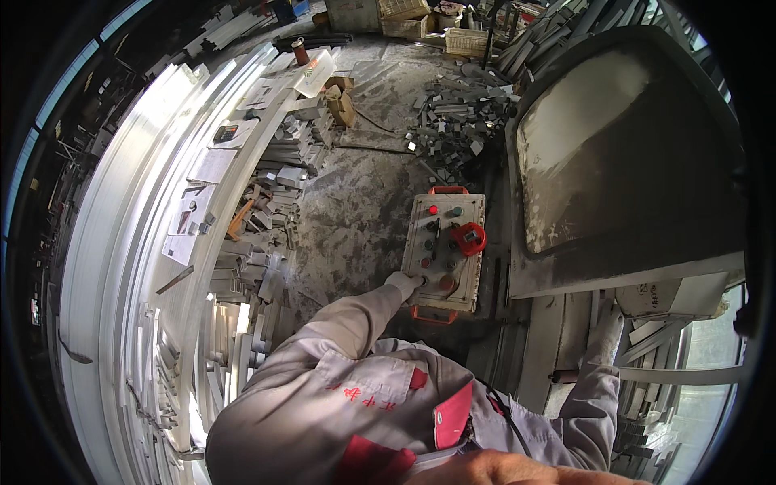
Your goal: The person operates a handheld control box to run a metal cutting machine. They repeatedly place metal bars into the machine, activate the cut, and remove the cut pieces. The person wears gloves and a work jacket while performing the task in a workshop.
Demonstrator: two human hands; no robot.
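At left I see long, smooth metal profiles [121, 210]; next, the left hand [406, 283] on the near-left corner of the central control box [415, 242], fingers' grip unclear. Rigid, probably heavy, the box suits lifting by its 2 orange handles [449, 190]. The right hand [605, 330], below a smudged panel [614, 178]: grip indiscernible.

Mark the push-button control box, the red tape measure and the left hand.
Push-button control box [466, 276]: head view, bare panel.
Red tape measure [469, 238]: head view, middle of its case.
Left hand [407, 283]: head view, back of hand.
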